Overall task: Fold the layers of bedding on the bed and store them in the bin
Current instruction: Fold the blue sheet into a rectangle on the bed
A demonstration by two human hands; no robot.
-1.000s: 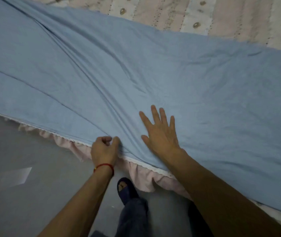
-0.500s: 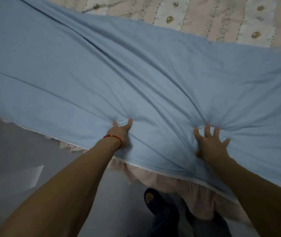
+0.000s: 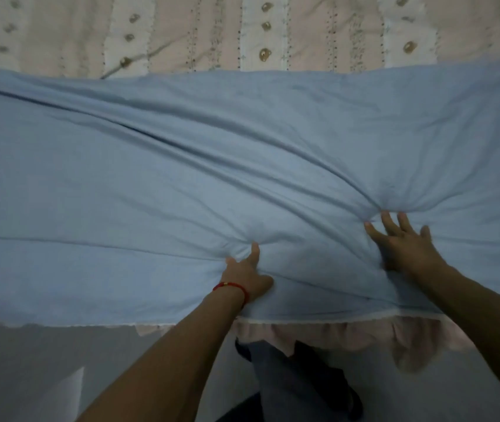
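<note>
Blue sheet (image 3: 181, 166): spread flat across bed, long creases running left-right, puckered at two spots near front edge. Beneath: pink-and-white quilted cover (image 3: 242, 28), patterned stripes, ruffled hem overhanging bedside.

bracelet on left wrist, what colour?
Red, a thin cord bracelet with a small bead on the left wrist; the head view shows it clearly.

Single head-worn cam, wide-angle. Looked forward and steeply down from bedside, close over blue bedding (image 3: 181, 178). Framed both forearms at bottom, patterned cover (image 3: 303, 28) at top, floor (image 3: 29, 376) below.
</note>
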